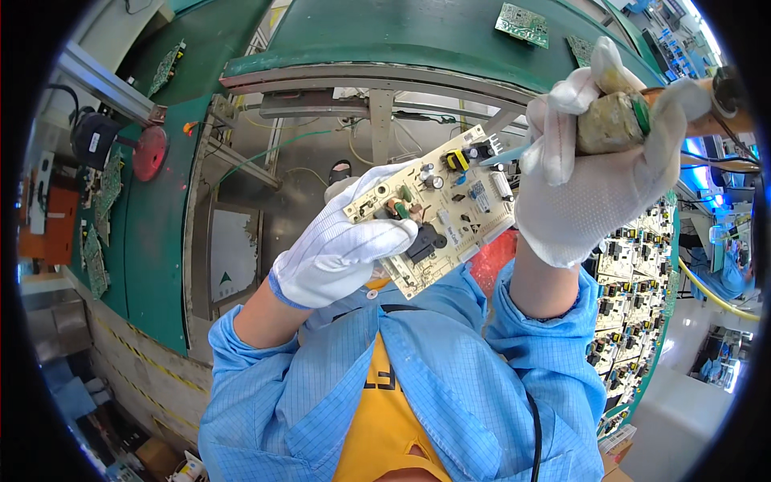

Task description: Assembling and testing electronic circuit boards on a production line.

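Note:
My left hand (345, 241), in a white glove, grips a cream circuit board (450, 229) by its left end, thumb on top. The board is tilted and held above my lap. It carries a yellow-and-black transformer (457, 161), a black relay-like block (424, 243) and several capacitors. In my gloved right hand (594, 185) is a glue dispenser (613, 123) with a grey-brown wrapped body, closed in my fingers. Its pale blue tapered nozzle (510, 155) points left, with the tip at the board's upper right, close beside the transformer. Whether the tip touches the board I cannot tell.
A green bench (385, 40) runs across the front, with a circuit board (522, 26) on it. Another green bench (152, 241) stands at left, bearing boards and a red round disc (150, 153). Many cream boards (634, 297) fill a rack at right. An orange-brown tube (707, 104) reaches my right hand.

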`<action>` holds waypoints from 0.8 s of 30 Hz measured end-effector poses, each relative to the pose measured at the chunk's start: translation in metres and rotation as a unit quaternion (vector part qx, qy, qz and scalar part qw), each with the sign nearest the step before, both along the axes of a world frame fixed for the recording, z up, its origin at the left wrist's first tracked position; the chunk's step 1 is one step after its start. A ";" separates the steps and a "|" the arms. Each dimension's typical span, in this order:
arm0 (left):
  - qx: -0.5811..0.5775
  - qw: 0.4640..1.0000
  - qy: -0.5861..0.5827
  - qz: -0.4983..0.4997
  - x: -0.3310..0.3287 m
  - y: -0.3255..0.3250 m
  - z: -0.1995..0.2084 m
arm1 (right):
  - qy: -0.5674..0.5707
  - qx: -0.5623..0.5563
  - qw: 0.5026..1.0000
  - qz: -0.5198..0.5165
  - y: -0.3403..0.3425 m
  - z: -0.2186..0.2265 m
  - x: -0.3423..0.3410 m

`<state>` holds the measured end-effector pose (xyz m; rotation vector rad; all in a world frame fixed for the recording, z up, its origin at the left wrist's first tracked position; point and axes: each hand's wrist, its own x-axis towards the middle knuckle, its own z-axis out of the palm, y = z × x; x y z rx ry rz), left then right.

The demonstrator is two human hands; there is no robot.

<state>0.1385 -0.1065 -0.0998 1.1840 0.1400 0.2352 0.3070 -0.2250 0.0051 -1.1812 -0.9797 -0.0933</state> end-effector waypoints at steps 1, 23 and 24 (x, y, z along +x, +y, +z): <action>-0.008 1.000 0.003 0.004 -0.001 -0.001 0.003 | 0.062 0.066 0.993 0.080 0.002 -0.005 0.004; -0.102 0.991 0.073 0.054 -0.008 -0.013 0.034 | 0.167 0.177 0.929 0.279 0.013 -0.006 0.007; -0.105 0.990 0.076 0.055 -0.006 -0.014 0.035 | 0.167 0.176 0.929 0.279 0.009 -0.003 0.003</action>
